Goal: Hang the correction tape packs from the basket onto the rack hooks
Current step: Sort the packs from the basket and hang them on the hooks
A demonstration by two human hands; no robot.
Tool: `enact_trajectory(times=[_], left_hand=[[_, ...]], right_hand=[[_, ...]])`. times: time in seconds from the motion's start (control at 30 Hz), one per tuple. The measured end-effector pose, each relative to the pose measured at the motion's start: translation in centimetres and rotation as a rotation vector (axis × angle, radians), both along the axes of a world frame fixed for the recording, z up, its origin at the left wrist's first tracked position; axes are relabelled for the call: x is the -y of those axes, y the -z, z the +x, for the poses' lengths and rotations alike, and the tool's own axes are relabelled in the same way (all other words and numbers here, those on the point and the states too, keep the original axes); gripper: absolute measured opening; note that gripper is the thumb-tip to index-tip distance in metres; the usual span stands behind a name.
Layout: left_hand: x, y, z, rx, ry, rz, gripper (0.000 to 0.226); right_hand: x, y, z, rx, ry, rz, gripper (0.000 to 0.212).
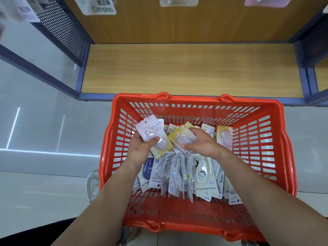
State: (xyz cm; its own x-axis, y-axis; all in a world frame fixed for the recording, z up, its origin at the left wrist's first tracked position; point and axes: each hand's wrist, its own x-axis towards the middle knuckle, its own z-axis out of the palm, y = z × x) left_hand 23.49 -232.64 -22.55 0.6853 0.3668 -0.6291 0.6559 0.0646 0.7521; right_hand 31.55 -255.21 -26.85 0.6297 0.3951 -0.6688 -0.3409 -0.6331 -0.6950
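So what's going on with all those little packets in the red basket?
A person is reaching into the red plastic basket, which is full of correction tape packs. The left hand grips a small stack with a pale pink pack on top, and the right hand grips a yellow pack. Neither is on a hook yet. A few hanging packs already show at the top of the wooden-backed rack.

Both forearms are bare down to the wrists, and the left hand and right hand are bare too. A pale, whitish sneaker with a rounded toe shows on one foot, low at the left.
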Motion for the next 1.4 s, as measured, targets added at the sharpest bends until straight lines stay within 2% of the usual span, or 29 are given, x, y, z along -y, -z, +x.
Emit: enact_trajectory(times=[0.03, 0.07, 0.33, 0.47, 0.67, 0.77, 0.9, 0.97, 1.03, 1.2, 1.3, 1.4], left_hand=[[-0.1, -0.2, 0.1, 0.009, 0.001, 0.004, 0.033], [-0.1, -0.6, 0.2, 0.018, 0.006, 0.008, 0.031], [-0.4, -4.6, 0.0, 0.093, 0.032, 0.023, 0.031], [-0.3, -7.6, -0.3, 0.149, 0.084, 0.021, 0.027], [1.9, -7.6, -2.8, 0.172, 0.105, -0.028, 0.031], [2.6, -6.7, -3.7, 0.165, 0.129, 0.037, 0.032], [2.0, -5.9, -3.7, 0.152, 0.187, 0.13, 0.038], [1.7, -5.5, -3.6, 0.153, 0.207, 0.123, 0.037], [1.5, -5.3, -3.4, 0.136, 0.213, 0.117, 0.035], [2.2, -4.9, -2.8, 0.081, 0.278, 0.072, 0.036], [2.6, -4.4, -2.5, 0.083, 0.359, 0.16, 0.046], [2.3, -4.2, -2.3, 0.093, 0.383, 0.151, 0.062]], right_hand=[[0.0, 0.1, 0.1, -0.006, -0.002, -0.004, 0.102], [0.0, -0.2, 0.1, 0.004, 0.008, 0.0, 0.1], [0.7, -6.8, 1.1, 0.144, 0.174, 0.198, 0.051], [1.4, -11.8, 0.8, 0.042, 0.139, 0.347, 0.039], [2.6, -11.7, -3.4, -0.022, 0.123, 0.335, 0.029], [3.4, -10.2, -5.1, -0.078, 0.128, 0.302, 0.034], [3.9, -8.4, -6.5, -0.082, -0.018, 0.157, 0.059], [3.9, -8.1, -7.0, -0.097, -0.1, 0.124, 0.049], [3.5, -7.8, -7.3, -0.082, -0.129, 0.119, 0.049], [2.5, -7.2, -6.9, -0.067, -0.067, 0.135, 0.05], [2.3, -6.9, -6.4, -0.028, -0.042, 0.097, 0.055], [2.2, -6.9, -6.0, -0.011, -0.038, 0.108, 0.04]])
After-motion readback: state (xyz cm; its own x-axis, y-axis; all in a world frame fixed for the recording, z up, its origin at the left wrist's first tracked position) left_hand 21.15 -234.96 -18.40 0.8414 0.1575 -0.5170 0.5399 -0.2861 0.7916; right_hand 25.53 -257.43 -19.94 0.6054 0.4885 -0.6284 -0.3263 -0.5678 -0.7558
